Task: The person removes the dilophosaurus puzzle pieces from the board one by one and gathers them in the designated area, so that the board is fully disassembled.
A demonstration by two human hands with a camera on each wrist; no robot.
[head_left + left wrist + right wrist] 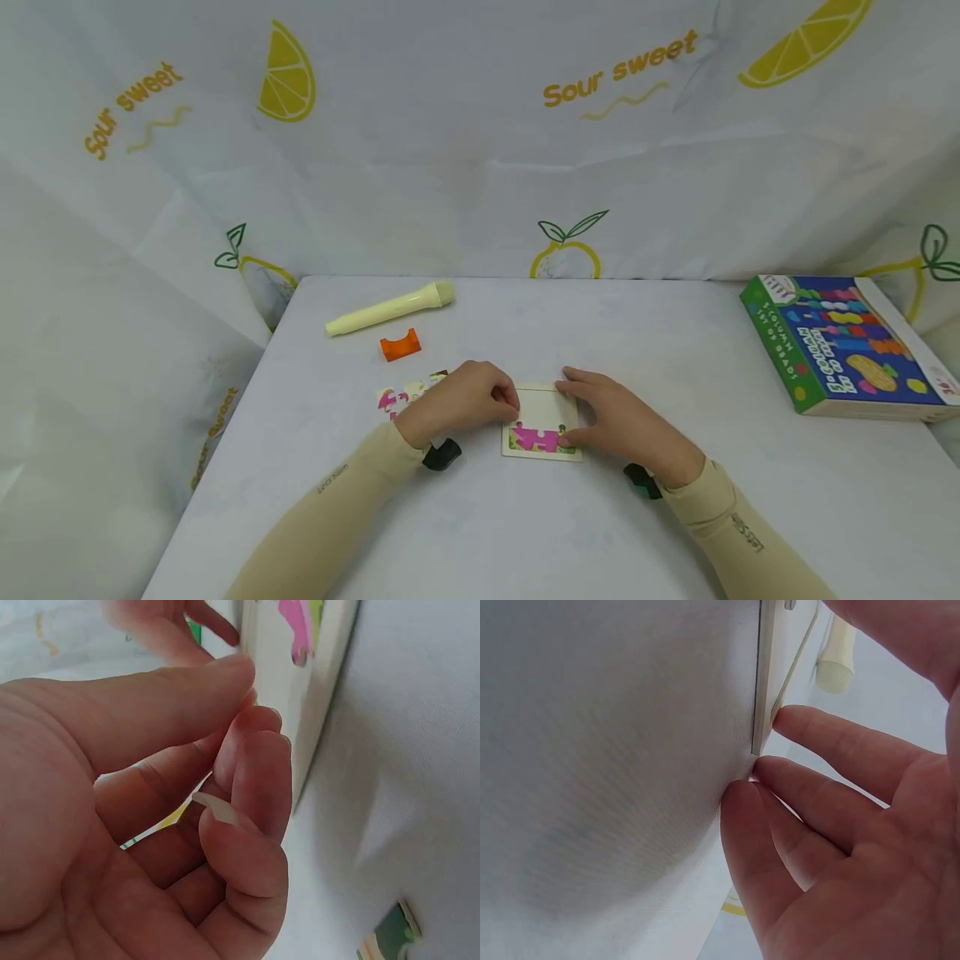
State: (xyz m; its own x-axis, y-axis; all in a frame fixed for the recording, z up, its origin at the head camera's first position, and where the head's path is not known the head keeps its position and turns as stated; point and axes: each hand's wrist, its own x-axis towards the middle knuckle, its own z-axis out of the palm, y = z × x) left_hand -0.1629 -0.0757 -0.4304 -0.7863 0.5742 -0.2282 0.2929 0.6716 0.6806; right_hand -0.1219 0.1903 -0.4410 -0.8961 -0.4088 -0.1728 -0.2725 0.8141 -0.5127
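A shallow square puzzle tray [542, 400] lies on the table with pink and green puzzle pieces [538, 439] in a row along its near edge. Over the tray's left edge, my left hand [465, 404] has curled fingers and its thumb against the index finger [225, 682]. Whether something small sits in that pinch is hidden. My right hand [618, 417] touches the tray's right side with spread fingers [802, 787], the thumb near the lower right corner. More puzzle pieces [393, 398] lie left of the tray, partly covered by my left hand.
An orange curved block [401, 345] and a pale yellow toy microphone [390, 308] lie at the back left. At the right side of the table is a colourful bead-game box [855, 346]. A white printed cloth [450, 183] hangs behind the table.
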